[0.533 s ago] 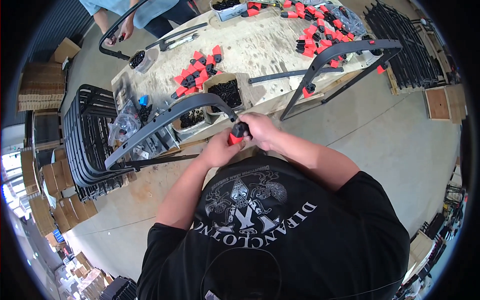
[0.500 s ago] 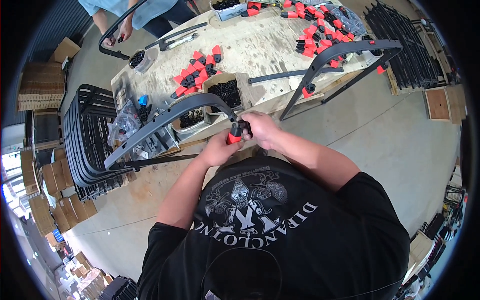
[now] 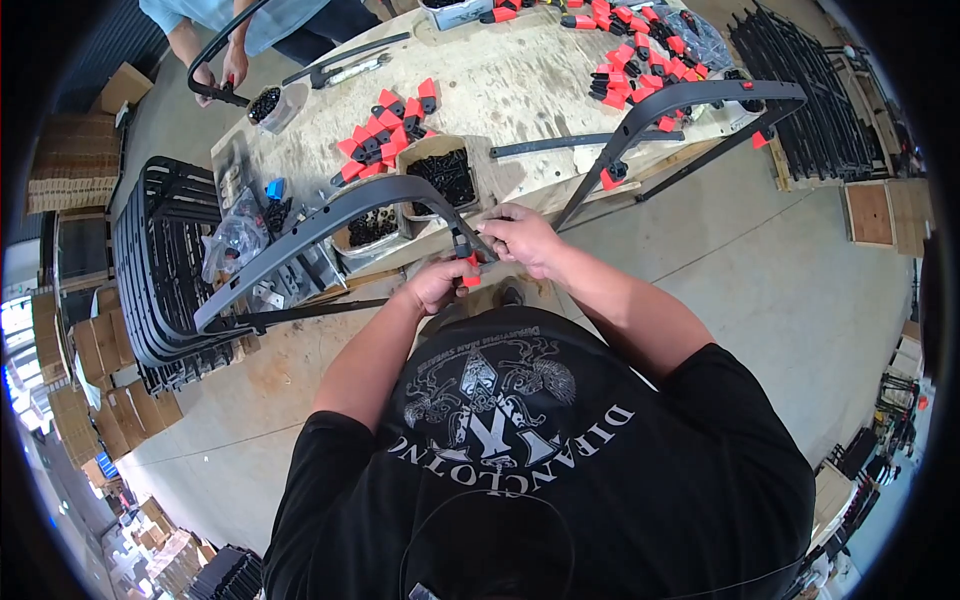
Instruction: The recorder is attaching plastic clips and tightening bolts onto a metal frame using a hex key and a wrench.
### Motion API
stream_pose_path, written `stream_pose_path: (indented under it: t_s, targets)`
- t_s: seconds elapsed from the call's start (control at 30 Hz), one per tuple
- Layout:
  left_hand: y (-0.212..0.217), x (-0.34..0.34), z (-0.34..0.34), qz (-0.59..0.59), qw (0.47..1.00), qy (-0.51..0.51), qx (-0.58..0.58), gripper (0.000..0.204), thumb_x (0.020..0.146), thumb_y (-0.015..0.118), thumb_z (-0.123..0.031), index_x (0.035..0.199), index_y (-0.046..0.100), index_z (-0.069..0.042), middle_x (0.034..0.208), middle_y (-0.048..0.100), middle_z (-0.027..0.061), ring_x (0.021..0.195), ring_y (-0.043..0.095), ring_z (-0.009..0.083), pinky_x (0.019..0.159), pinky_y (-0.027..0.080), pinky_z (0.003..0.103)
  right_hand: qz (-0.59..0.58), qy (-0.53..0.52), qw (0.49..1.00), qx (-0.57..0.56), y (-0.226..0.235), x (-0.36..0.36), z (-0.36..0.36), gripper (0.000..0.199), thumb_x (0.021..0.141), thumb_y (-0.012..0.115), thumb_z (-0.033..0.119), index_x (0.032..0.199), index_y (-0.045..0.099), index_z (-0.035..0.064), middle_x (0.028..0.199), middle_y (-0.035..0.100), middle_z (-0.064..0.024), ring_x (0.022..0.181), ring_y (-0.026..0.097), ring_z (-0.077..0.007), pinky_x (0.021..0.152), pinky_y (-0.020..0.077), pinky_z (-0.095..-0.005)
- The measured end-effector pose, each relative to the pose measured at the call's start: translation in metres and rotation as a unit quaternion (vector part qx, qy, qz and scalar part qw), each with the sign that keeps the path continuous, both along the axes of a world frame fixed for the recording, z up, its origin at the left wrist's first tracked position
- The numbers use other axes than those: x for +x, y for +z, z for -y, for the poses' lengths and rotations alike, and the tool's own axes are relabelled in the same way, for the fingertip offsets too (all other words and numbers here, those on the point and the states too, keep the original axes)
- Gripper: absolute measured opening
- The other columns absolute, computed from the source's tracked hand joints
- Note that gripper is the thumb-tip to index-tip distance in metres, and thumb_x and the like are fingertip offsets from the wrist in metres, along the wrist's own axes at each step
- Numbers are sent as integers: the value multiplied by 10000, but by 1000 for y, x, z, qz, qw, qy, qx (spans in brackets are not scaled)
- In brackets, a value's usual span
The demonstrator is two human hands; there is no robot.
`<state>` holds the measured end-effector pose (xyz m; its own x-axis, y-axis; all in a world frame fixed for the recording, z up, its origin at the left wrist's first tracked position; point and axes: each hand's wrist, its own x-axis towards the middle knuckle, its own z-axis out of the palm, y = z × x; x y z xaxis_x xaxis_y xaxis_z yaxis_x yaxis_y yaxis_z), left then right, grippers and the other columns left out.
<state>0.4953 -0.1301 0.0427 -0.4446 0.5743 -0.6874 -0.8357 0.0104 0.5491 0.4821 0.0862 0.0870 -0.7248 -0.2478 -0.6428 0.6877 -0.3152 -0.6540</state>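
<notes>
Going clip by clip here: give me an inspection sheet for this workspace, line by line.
Surface: wooden table, stained and worn.
Job's things: red-and-black part at the end of a dark curved frame.
Clutter: large pile of loose pieces at far right, smaller cluster nearer, open box of black parts, clear plastic bag.
Grips: left grip holds the red-and-black part; right grip is by the frame's end, contents unclear.
Cables: nothing seen.
Surroundings: co-worker upper left, stacked frames left.

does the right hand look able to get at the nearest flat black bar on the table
Probably yes: mostly bare tabletop shows between the right hand and the left end of the flat bar, though a frame crosses it in view farther right.
</notes>
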Motion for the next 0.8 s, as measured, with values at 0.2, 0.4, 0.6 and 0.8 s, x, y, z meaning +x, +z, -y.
stream_pose_path:
  t_s: [0.2, 0.4, 0.6, 0.8]
  targets:
    - [-2, 0, -7, 7, 999, 30, 40, 302, 811, 721, -175, 1091, 643, -93, 928, 592, -5, 718, 477, 104, 632, 383, 255, -9, -18, 999, -34, -4, -3, 3, 182, 945, 598, 74, 1108, 584, -6, 720, 544, -41, 535, 462, -98, 442, 312, -255]
    - [-5, -1, -10, 11, 998, 63, 8, 242, 841, 733, -185, 1047, 644, -95, 904, 595, -6, 737, 485, 108, 650, 389, 256, 2, -18, 999, -41, -3, -10, 9, 186, 943, 552, 56, 1107, 563, -30, 742, 543, -58, 532, 444, -106, 448, 310, -269]
    - [-5, -8, -6, -2, 998, 60, -29, 257, 855, 737, -170, 1088, 667, -89, 939, 616, -4, 754, 496, 105, 671, 397, 257, -20, 1, 998, -51, -13, -16, 8, 185, 966, 546, 76, 1112, 563, -35, 745, 537, -62, 548, 443, -110, 458, 314, -274]
    - [0, -10, -5, -26, 998, 59, -27, 292, 841, 745, -162, 1112, 669, -85, 952, 622, 2, 757, 498, 102, 673, 398, 260, -11, 1, 996, -94, -17, -17, 6, 162, 985, 551, 82, 1101, 570, -30, 769, 549, -67, 591, 464, -114, 468, 323, -269]
